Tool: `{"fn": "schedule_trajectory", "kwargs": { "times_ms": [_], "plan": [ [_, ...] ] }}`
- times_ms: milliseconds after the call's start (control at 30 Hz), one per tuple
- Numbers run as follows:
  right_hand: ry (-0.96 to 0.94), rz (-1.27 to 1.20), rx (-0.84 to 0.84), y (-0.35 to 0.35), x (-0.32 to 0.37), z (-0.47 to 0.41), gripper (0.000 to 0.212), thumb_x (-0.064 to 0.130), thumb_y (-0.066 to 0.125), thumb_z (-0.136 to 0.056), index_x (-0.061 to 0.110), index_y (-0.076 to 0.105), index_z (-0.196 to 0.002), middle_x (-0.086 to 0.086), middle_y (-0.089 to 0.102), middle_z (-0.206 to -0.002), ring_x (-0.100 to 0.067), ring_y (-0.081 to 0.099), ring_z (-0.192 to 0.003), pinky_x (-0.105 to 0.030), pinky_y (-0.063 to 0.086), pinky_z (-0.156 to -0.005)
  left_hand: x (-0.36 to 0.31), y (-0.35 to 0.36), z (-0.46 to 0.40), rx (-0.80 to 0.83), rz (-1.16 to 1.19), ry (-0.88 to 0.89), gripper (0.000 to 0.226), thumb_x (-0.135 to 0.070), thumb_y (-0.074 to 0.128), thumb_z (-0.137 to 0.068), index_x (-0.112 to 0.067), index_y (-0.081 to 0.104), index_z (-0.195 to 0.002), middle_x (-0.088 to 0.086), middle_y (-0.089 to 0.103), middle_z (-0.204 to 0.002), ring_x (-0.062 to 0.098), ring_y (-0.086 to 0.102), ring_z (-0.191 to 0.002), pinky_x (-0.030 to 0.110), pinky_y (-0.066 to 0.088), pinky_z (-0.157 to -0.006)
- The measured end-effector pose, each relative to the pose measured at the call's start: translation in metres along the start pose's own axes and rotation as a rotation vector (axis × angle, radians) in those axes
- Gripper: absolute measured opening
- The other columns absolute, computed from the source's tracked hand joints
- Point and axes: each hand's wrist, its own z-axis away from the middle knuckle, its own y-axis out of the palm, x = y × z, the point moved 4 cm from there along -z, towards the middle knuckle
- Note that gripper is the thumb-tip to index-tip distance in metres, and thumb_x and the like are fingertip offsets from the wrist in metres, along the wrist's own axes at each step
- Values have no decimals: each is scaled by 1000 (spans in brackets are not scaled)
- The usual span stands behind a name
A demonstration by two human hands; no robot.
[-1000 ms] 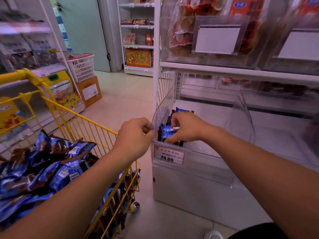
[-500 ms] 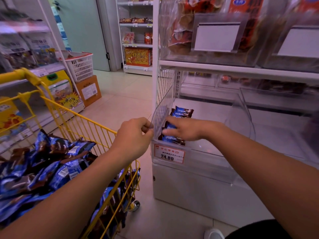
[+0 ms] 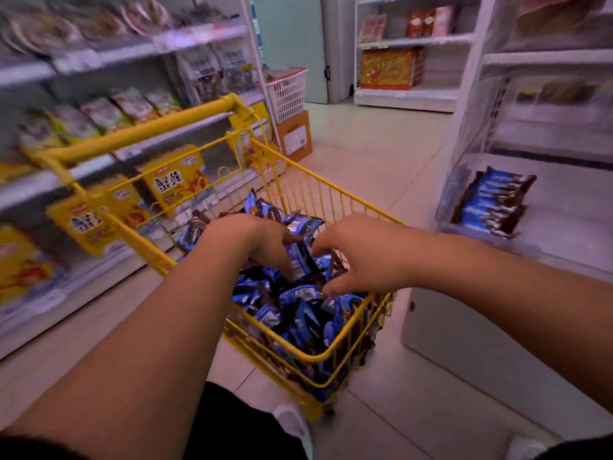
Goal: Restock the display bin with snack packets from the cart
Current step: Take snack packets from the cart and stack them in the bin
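Snack packets [image 3: 298,313] fill one cart [image 3: 331,200]; two hands reach in.

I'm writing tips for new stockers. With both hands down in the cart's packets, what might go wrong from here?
The packets lie loose and slippery-looking, so a big grab by the left hand and right hand may spill some over the cart rim. The bin sits off to the side, so carried packets could drop on the floor.

The cart [image 3: 335,351] is open on top, its yellow wire walls fencing the heaped packets [image 3: 295,313]. Right of the cart, bare floor [image 3: 374,167] leads to the display bin [image 3: 446,207], open above its packet stack [image 3: 491,202], with a shelf overhead.
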Motion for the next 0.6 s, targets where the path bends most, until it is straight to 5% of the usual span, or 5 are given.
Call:
{"fn": "schedule_trajectory", "kwargs": {
  "times_ms": [67, 200, 300, 500, 600],
  "plan": [
    [98, -60, 259, 18, -3, -19, 84, 51, 85, -72, 25, 46, -143, 2, 58, -137, -21, 56, -120, -23, 41, -88, 7, 11, -4, 61, 48, 10, 106, -63, 80, -67, -35, 25, -153, -2, 26, -161, 30, 36, -141, 51, 39, -110],
    [229, -90, 378, 40, -13, -58, 136, 52, 90, -63, 24, -1, -159, -7, 34, -159, -32, 46, -136, -46, 46, -107, 13, 15, -9, -8, 38, 57, 74, -57, 76, -76, -27, 45, -136, 2, 41, -138, 30, 51, -113, 45, 48, -92],
    [229, -244, 425, 51, -12, -78, 138, 52, 92, -61, 30, -3, -159, -1, 23, -165, -32, 49, -135, -45, 51, -103, 23, 18, -10, -31, 65, 20, 72, -53, 78, -77, -29, 40, -134, 4, 33, -138, 34, 50, -114, 46, 48, -91],
    [175, -114, 469, 64, -9, -87, 143, 47, 95, -57, 38, -7, -158, -1, 19, -165, -31, 39, -142, -46, 48, -106, 29, 21, -13, -22, 93, -39, 116, -39, 88, -69, -31, 9, -154, 8, 33, -158, 39, 45, -132, 55, 46, -101],
    [124, 44, 403, 71, -3, -88, 137, 34, 94, -63, 38, -5, -158, -12, 36, -152, -34, 49, -130, -47, 49, -102, 25, 22, -15, -19, 34, 17, 111, -36, 90, -67, -31, 21, -153, 6, 38, -155, 36, 45, -132, 51, 47, -100]
  ]
}}
